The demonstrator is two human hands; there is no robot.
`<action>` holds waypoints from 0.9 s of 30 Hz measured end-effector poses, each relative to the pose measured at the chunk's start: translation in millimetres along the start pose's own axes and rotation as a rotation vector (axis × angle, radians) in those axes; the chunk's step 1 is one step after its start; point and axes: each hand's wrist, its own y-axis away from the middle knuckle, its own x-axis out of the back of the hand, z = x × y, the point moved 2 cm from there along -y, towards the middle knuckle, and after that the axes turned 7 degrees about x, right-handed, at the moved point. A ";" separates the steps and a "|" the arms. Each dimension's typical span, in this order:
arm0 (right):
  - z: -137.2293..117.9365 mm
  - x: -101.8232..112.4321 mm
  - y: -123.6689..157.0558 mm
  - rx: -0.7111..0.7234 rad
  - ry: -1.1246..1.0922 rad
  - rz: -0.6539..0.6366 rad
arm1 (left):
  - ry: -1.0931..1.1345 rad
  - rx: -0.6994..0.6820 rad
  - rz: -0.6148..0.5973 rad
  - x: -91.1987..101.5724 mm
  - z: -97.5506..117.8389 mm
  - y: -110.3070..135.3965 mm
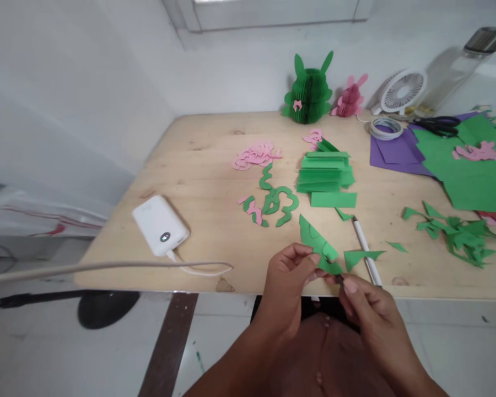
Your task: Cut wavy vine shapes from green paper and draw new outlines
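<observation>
Pinched between your left thumb and fingers, a green piece (317,241) of paper with a curved line marked on it is held at the near edge of the table (206,204). Your left hand (288,275) closes on its lower part. Your right hand (366,300), just to the right, grips a dark tool (339,279), mostly hidden by your fingers, its visible end at the paper's near right corner.

Right of the paper lies a white pen (366,248), with a green scrap (355,257) crossing it. Farther right is a loose heap of green scraps (465,240).

Beyond your hands, green strips (322,173) lie stacked. To their left are curvy green cutouts (275,201), some pink among them, and a pink pile (256,155) just beyond.

At the far side, a green figure (310,96) stands left of a smaller pink one (349,100), then a white fan (404,91) and a bottle (452,71). On the far right, tape (386,129) and black scissors (438,127) rest by purple sheets (397,150) and green sheets (469,179). At the left, a white power bank (159,223) has a cable plugged in.
</observation>
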 end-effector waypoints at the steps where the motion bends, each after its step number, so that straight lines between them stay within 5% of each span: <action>1: -0.2 0.1 -0.4 0.006 0.015 0.017 | 0.001 0.003 0.001 -1.0 -0.1 0.9; 27: 2.8 0.0 2.5 0.085 0.100 0.099 | 0.101 0.022 0.054 -3.1 -7.3 3.5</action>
